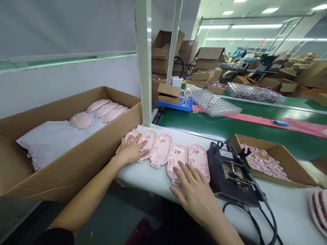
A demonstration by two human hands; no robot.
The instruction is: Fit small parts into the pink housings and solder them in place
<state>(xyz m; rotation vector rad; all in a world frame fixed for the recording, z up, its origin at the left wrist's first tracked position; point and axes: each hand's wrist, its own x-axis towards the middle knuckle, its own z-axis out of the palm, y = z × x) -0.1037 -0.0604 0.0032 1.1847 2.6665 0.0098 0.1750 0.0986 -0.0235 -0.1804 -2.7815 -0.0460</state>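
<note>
Several pink oval plastic shells [161,149] lie in a row, hollow side up, on the white table top [153,177]. My left hand [132,149] rests flat and open on the leftmost shells of the row. Over the right end of the row, my right hand [193,190] lies with fingers stretched out, its fingertips touching a shell there [198,156]. Neither hand grips anything.
A large cardboard box [76,163] at left holds more pink shells [81,120] on white padding. A black tool with cables [233,175] sits right of the row, beside a small box of pink parts [265,163]. A green conveyor [230,127] and stacked cartons lie beyond.
</note>
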